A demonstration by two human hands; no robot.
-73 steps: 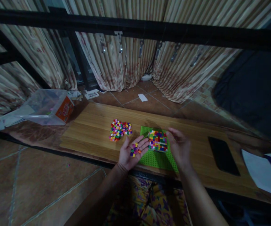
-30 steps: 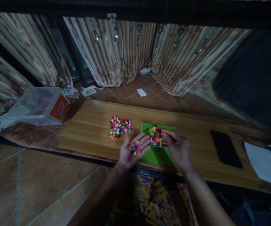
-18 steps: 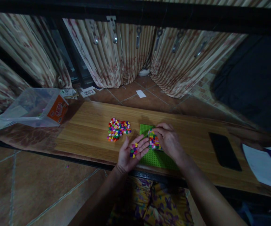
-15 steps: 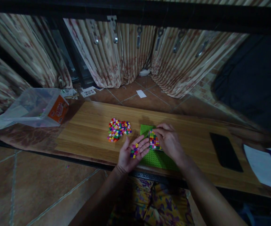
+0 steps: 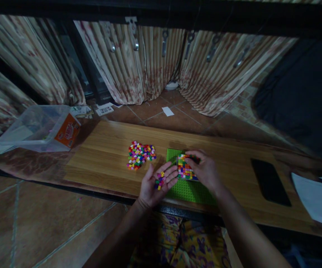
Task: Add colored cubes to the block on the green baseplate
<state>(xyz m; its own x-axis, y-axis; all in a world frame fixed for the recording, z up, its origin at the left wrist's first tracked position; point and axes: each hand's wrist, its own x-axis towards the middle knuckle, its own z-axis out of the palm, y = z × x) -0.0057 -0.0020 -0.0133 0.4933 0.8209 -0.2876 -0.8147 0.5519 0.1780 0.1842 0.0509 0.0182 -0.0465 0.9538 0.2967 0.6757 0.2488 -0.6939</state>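
1. The person's left hand lies palm up above the near edge of the wooden board, its fingers straight and its thumb spread away from them
2. A few loose bricks — yellow, pink, purple and green among them — rest on that palm and at the base of the fingers
3. The block of bricks, closely packed in many colours, sits just beyond the left fingertips; whether they touch its left side cannot be told
4. The right hand comes in from the right with its fingers bent over the far right part of the block, thumb and forefinger near its upper surface; whether they are pinched together on a brick or apart cannot be told
5. Under the block spreads a green baseplate, its studs showing in front of the block and a strip of it behind
6. A pile of bricks is spread on the board to the left, beyond the left thumb and apart from the baseplate
7. Well to the right of the right hand lies a flat black object; at the far left stands a clear plastic box with an orange label
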